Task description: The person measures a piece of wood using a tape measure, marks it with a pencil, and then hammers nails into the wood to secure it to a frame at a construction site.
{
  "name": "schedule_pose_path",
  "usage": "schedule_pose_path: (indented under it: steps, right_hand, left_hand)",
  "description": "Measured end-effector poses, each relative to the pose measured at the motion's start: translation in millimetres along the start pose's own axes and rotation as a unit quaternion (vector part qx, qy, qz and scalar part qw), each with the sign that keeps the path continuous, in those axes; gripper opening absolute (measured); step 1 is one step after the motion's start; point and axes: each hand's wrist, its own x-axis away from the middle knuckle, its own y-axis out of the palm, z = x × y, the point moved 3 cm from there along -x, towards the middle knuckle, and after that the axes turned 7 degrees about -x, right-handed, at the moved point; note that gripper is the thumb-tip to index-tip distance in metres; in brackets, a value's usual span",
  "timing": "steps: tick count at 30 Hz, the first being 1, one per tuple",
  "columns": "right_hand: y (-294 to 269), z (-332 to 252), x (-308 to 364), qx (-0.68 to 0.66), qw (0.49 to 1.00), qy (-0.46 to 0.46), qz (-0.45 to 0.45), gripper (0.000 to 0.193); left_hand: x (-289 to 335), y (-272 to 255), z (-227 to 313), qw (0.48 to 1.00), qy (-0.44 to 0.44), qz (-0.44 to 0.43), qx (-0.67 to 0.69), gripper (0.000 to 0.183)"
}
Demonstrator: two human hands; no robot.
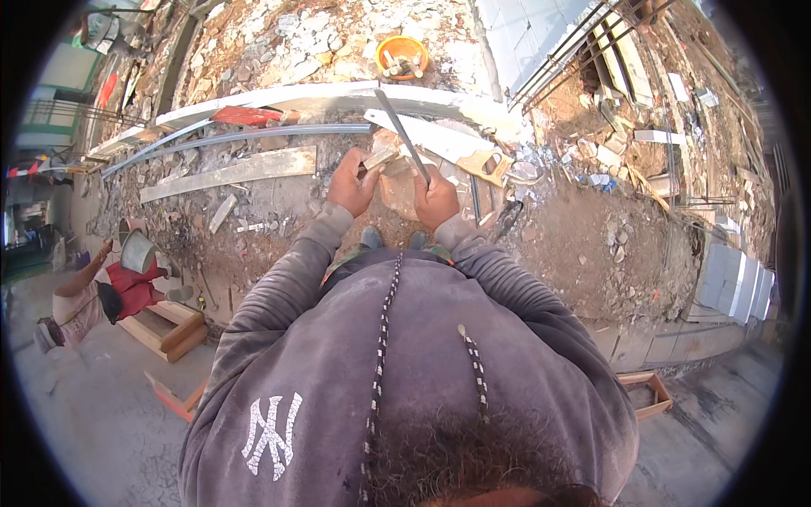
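Note:
My left hand [353, 182] pinches a short piece of wood [382, 157] between thumb and fingers. In my right hand [437, 198] is a long, narrow, dark flat-bladed tool [399, 123], pointing away and slightly left; its grip is hidden by my fist. The blade passes just right of the wood, and whether they touch I cannot tell. Beyond my right hand lies a handsaw [432, 138] with a pale blade and a wooden handle. Below my hands is a brownish slab or block [399, 191], partly covered.
A long plank [232, 175] and metal channels [253, 133] lie to the left. Past a low pale ledge [329, 99] sits an orange tub [402, 56] on rubble. Steel bars [557, 55] jut at upper right. Another person [83, 302] is at far left beside a bucket [138, 252].

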Motion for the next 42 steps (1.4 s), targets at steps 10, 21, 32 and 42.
schedule_pose_path:
  steps: [10,21,32,42]
  right_hand:
    - [-1,27,9,-0.009,0.993,0.102,-0.049,0.048]
    - [12,59,3,0.045,0.996,0.062,-0.048,0.035]
    - [25,93,6,0.084,0.995,0.038,-0.028,0.039]
    - [-5,-8,0,-0.111,0.993,0.039,0.016,0.042]
  left_hand:
    - [5,1,-14,1.0,0.02,0.009,-0.003,0.022]
    - [-6,-1,-3,1.0,-0.024,-0.01,-0.01,0.022]
    - [-4,7,-10,1.0,0.02,-0.003,0.005,0.022]
    - [3,3,-14,1.0,0.019,0.006,0.016,0.022]
